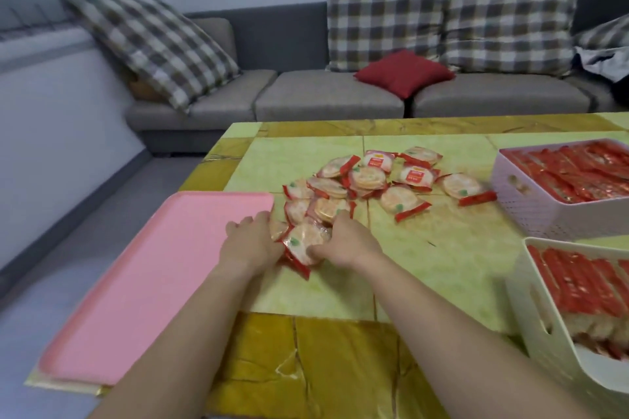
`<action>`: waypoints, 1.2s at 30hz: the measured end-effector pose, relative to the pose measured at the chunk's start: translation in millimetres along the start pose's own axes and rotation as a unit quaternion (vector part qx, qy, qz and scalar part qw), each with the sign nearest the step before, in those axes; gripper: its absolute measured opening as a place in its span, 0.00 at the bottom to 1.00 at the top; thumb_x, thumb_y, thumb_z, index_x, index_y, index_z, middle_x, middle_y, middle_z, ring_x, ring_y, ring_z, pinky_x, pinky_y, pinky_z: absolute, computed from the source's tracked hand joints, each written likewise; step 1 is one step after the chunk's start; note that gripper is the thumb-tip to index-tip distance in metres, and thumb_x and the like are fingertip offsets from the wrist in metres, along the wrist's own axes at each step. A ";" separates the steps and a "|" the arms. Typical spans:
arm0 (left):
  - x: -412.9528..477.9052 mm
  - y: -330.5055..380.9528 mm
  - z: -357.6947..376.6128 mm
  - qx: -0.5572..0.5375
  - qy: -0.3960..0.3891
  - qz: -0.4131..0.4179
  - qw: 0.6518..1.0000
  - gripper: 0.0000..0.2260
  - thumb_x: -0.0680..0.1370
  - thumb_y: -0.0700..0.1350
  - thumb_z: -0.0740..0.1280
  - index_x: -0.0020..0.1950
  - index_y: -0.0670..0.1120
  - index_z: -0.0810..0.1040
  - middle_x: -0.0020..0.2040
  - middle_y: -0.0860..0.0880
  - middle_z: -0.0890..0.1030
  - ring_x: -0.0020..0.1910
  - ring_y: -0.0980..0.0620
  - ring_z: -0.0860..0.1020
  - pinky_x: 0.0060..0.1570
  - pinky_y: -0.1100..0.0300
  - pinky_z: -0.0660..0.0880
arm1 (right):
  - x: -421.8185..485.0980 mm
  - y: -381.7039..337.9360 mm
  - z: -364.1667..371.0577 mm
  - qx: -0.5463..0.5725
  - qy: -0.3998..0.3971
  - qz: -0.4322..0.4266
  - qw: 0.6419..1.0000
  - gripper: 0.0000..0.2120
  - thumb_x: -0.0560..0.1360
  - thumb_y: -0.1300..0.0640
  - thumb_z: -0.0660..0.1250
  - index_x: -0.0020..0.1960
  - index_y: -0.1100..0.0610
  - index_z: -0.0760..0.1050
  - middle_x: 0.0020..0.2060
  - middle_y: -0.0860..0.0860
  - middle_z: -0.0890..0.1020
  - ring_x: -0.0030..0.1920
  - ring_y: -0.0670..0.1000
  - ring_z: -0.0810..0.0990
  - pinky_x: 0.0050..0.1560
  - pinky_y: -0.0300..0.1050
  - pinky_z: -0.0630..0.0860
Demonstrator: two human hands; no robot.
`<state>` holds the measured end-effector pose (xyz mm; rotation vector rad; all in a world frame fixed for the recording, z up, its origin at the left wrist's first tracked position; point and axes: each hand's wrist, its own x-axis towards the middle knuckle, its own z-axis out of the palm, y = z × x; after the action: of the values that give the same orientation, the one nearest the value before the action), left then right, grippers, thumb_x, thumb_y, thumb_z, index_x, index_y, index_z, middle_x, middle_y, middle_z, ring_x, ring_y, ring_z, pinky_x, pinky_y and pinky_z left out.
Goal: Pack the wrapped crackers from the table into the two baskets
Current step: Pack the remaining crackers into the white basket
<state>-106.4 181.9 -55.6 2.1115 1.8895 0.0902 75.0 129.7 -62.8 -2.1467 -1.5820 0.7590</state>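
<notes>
One wrapped cracker lies pinched between left grip and right grip.

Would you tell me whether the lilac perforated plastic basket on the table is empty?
No, the lilac perforated plastic basket is packed with rows of red-wrapped crackers.

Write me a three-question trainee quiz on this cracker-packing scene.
1. True or false: the pink tray holds crackers.
2. The left hand and right hand grip wrapped crackers lying on: A) the table; B) the pink tray; C) a shelf.
3. How many baskets already hold red packets?
Key: 1 false; 2 A; 3 two, the lilac basket and the white basket.
</notes>
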 end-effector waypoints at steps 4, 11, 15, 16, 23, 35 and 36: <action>-3.6 -3.2 -8.4 0.020 -0.027 0.001 0.999 0.47 0.67 0.59 0.75 0.80 0.49 0.57 0.70 0.41 0.71 0.69 0.37 0.67 0.64 0.45 0.70 | 0.1 4.0 -13.6 0.021 -0.083 -0.008 0.996 0.28 0.67 0.45 0.80 0.58 0.57 0.74 0.53 0.50 0.82 0.52 0.52 0.81 0.52 0.48 0.78; -7.1 0.2 -12.0 -0.023 -0.063 0.086 0.994 0.43 0.62 0.63 0.81 0.71 0.50 0.68 0.66 0.46 0.67 0.63 0.43 0.72 0.63 0.48 0.73 | 25.2 19.2 -52.1 0.260 0.002 0.030 0.965 0.26 0.75 0.47 0.75 0.68 0.56 0.75 0.61 0.48 0.81 0.58 0.50 0.80 0.52 0.44 0.75; -1.5 14.9 -3.8 0.036 -0.108 0.111 0.987 0.49 0.64 0.65 0.78 0.76 0.46 0.62 0.75 0.43 0.61 0.74 0.42 0.59 0.72 0.46 0.65 | 50.5 15.5 -40.9 0.226 -0.013 0.043 0.973 0.38 0.71 0.44 0.75 0.76 0.55 0.67 0.71 0.50 0.75 0.66 0.55 0.76 0.69 0.52 0.72; -0.4 18.4 -2.2 0.054 -0.115 0.106 0.986 0.49 0.65 0.66 0.77 0.77 0.45 0.60 0.76 0.42 0.61 0.75 0.41 0.59 0.73 0.45 0.64 | 52.8 12.2 -39.3 0.214 -0.015 0.041 0.976 0.38 0.71 0.46 0.76 0.76 0.55 0.66 0.71 0.51 0.74 0.66 0.55 0.75 0.69 0.52 0.72; -7.8 31.1 -4.2 0.073 -0.097 0.089 0.989 0.51 0.63 0.67 0.79 0.76 0.46 0.59 0.73 0.42 0.62 0.67 0.38 0.72 0.65 0.45 0.74 | 53.4 19.1 -37.0 0.174 -0.050 0.074 0.981 0.51 0.47 0.39 0.84 0.66 0.56 0.73 0.58 0.51 0.81 0.55 0.53 0.82 0.58 0.55 0.81; -10.6 -4.1 -37.0 -0.499 -0.233 -0.026 0.834 0.32 0.69 0.54 0.78 0.68 0.41 0.77 0.57 0.44 0.85 0.53 0.49 0.83 0.56 0.56 0.77 | 31.2 38.2 -84.3 0.347 -0.012 0.092 0.933 0.19 0.72 0.60 0.75 0.60 0.59 0.74 0.52 0.57 0.81 0.49 0.56 0.83 0.49 0.52 0.84; -4.8 -1.4 -36.9 -0.566 -0.228 -0.039 0.792 0.27 0.71 0.54 0.77 0.65 0.41 0.80 0.56 0.44 0.86 0.52 0.49 0.82 0.55 0.56 0.74 | 36.4 33.4 -85.1 0.387 0.010 0.093 0.917 0.20 0.72 0.59 0.74 0.62 0.60 0.73 0.51 0.57 0.81 0.48 0.55 0.82 0.46 0.50 0.83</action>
<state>-117.5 184.1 -20.1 1.0694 1.1125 0.5018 160.8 156.2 -22.5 -1.6922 -0.8375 1.1749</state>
